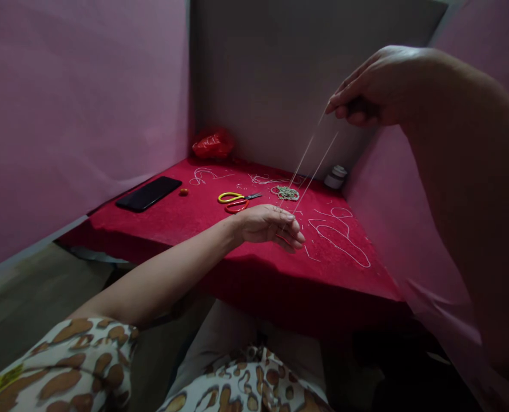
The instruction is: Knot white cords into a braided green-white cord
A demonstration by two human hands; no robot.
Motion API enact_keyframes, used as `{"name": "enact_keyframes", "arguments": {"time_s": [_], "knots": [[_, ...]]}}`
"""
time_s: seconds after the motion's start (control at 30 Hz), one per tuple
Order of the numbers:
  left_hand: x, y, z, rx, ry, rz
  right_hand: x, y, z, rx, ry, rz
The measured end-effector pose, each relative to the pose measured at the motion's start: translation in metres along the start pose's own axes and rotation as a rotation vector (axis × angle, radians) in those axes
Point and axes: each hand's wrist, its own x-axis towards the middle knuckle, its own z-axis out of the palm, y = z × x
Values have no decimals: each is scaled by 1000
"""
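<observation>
My right hand (361,94) is raised high at the right, fingertips pinched on a thin pale thread (308,146). The thread slants down to my left hand (271,225), held low over the front of the red table, where thumb and fingers close on it. A second strand runs beside the first, its upper end near my right hand. Just behind my left hand lie scissors (237,201) with one yellow and one red handle, blades apart. Beyond the thread rests a small pile of greenish-white beaded or braided cord (287,193).
Loose white threads (344,239) and short snippets lie scattered on the red cloth (203,220). A black phone (149,193) and a small orange-brown object (183,192) are at the left. A red plastic bag (214,144) and a lidded jar (335,177) stand at the back. Pink walls flank the table.
</observation>
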Motion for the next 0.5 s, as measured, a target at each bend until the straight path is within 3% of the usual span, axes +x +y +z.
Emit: {"name": "enact_keyframes", "arguments": {"time_s": [0.5], "knots": [[-8, -21, -4, -46, 138, 3, 9, 4, -4, 38, -40, -13]]}}
